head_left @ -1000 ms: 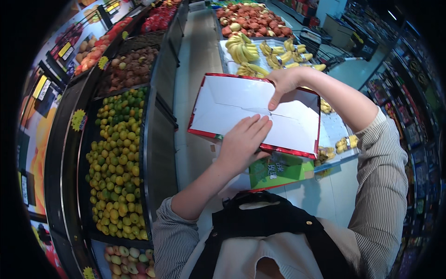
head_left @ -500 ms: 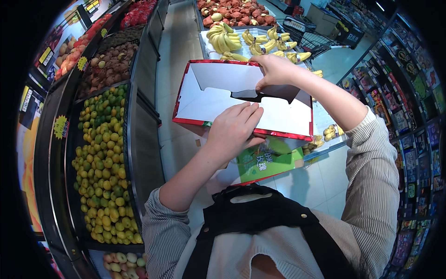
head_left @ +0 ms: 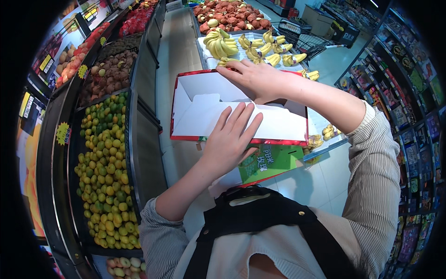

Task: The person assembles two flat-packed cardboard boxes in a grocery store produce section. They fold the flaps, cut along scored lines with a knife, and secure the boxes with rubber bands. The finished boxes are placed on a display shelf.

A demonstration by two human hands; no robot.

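Note:
In front of me is a red-edged cardboard box (head_left: pixel 186 116) with a white inside, its top partly uncovered. My left hand (head_left: pixel 227 139) lies on the near white flap (head_left: pixel 274 122) with fingers spread, its thumb by the box's front edge. Across the far rim reaches my right hand (head_left: pixel 258 81), its fingers over the edge and its thumb on the inner side, gripping the box there. Part of the box's inside is hidden behind the flap and my right hand. Below the box shows a green printed carton (head_left: pixel 278 160) with red edging.
Bananas (head_left: pixel 220 44) lie on a white-covered display stand (head_left: pixel 320 121) behind the box. Farther back are reddish-brown wrapped fruits (head_left: pixel 232 18) and a shopping cart (head_left: pixel 302 39). Green and yellow citrus (head_left: pixel 104 172) fill a bin at left; packaged goods line shelves (head_left: pixel 409 153) at right.
My right hand has shifted left along the far rim, and its fingers reach farther over. The near flap has tilted, and my left hand's fingers have spread wider on it.

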